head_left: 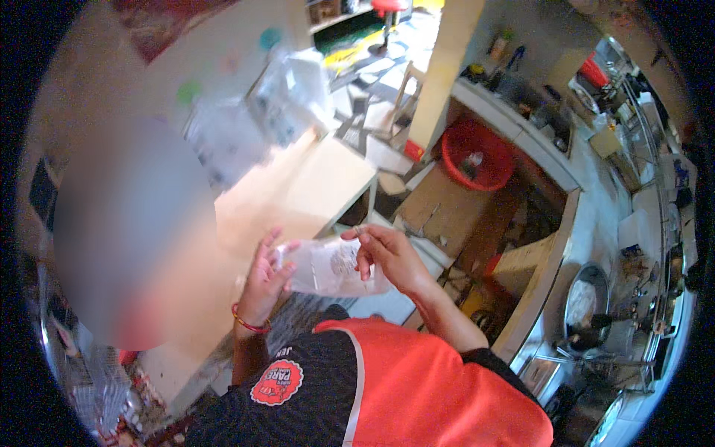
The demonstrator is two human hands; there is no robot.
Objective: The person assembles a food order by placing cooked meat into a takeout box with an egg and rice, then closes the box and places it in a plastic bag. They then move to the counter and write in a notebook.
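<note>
Item: clear plastic bag [328,267] | I am pinching its ends with left hand [264,281] and right hand [387,253] | handling: seeming light, limp, slippery | best gripped at edges

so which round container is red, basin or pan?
The round basin on the floor by the counter is red; the round pan at lower right is bare grey metal.

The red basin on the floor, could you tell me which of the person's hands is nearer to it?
Right. The right hand holds the clear plastic bag's end on the red basin's side; the left hand holds the far end.
</note>
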